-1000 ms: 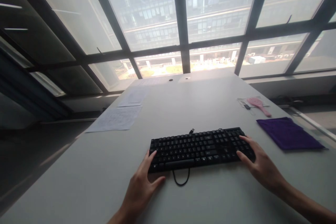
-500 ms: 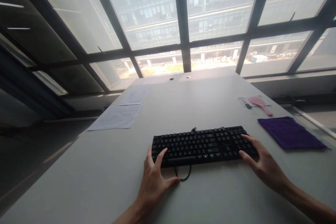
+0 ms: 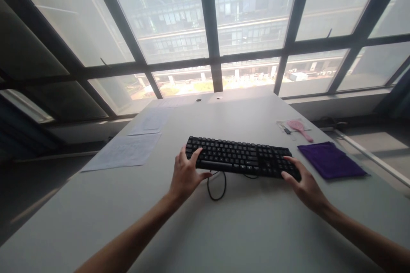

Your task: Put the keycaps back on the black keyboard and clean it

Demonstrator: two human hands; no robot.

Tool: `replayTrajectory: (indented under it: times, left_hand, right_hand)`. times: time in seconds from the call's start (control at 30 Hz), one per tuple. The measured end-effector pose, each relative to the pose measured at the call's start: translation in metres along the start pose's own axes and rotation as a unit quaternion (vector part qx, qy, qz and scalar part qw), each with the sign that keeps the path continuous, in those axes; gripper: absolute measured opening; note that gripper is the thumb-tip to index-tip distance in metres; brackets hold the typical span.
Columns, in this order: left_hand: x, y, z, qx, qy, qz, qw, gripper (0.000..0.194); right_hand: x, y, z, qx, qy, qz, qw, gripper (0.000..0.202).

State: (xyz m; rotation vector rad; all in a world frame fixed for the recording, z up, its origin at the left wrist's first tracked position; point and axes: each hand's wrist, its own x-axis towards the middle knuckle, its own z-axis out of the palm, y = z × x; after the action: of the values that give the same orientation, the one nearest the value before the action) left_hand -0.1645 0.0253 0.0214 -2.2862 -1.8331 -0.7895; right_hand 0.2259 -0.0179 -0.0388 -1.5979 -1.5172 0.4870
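A black keyboard (image 3: pixel 237 156) is held at its two ends over the white table (image 3: pixel 205 230), its left end farther from me than its right. My left hand (image 3: pixel 185 172) grips the left end, fingertips on the edge and keys, thumb stretched below the front edge. The right end sits between the thumb and fingers of my right hand (image 3: pixel 303 183); its other fingertips are partly hidden. A black cable (image 3: pixel 217 199) hangs in a loop below the front edge, near my left thumb.
Sheets of paper (image 3: pixel 123 151) lie along the table's left side. To the right are a purple cloth pouch (image 3: pixel 331 161), a pink hairbrush (image 3: pixel 299 129) and a small clear bag (image 3: pixel 282 126). Large windows (image 3: pixel 173 21) stand beyond the far edge.
Both hands have carried the keyboard forward, away from me, and its left end has risen more than its right. More of the cable loop shows below. The view has turned slightly right.
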Motion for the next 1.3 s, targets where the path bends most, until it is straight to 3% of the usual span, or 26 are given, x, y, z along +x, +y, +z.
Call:
replayTrajectory:
  times: [0.23,0.3,0.37,0.5,0.7,0.9,1.13,1.23,1.3]
  left_hand:
    - [0.12,-0.003,-0.005,0.024,0.02,0.039,0.999,0.096]
    - [0.137,-0.004,0.0,0.019,0.019,0.027,0.999,0.096]
    - [0.139,-0.006,0.003,0.016,0.02,0.008,1.0,0.095]
    - [0.1,-0.013,-0.001,0.037,0.026,-0.03,0.999,0.092]
    - [-0.009,-0.022,-0.005,0.018,-0.032,-0.112,0.993,0.077]
    - [-0.106,-0.009,0.006,-0.077,-0.079,-0.141,0.984,0.07]
    - [-0.158,0.024,-0.006,-0.117,-0.177,-0.102,0.972,0.081]
    - [-0.171,0.042,-0.001,-0.115,-0.236,-0.082,0.962,0.094]
    - [-0.174,0.051,0.008,-0.107,-0.28,-0.067,0.952,0.093]
  right_hand:
    - [0.076,-0.012,0.018,0.04,0.061,-0.015,0.997,0.054]
    - [0.101,-0.017,0.021,0.043,0.083,-0.023,0.995,0.054]
    - [0.117,-0.023,0.02,0.038,0.093,-0.031,0.994,0.053]
    - [0.112,-0.028,0.019,0.003,0.039,-0.046,0.998,0.051]
    - [0.073,-0.016,0.032,-0.032,-0.046,-0.066,0.996,0.055]
    - [0.08,0.002,0.04,-0.076,-0.063,-0.11,0.989,0.053]
    - [0.133,0.033,0.045,-0.048,-0.089,-0.202,0.974,0.047]
    - [0.166,0.036,0.05,-0.052,-0.118,-0.231,0.964,0.051]
    - [0.179,0.031,0.054,-0.087,-0.1,-0.226,0.965,0.054]
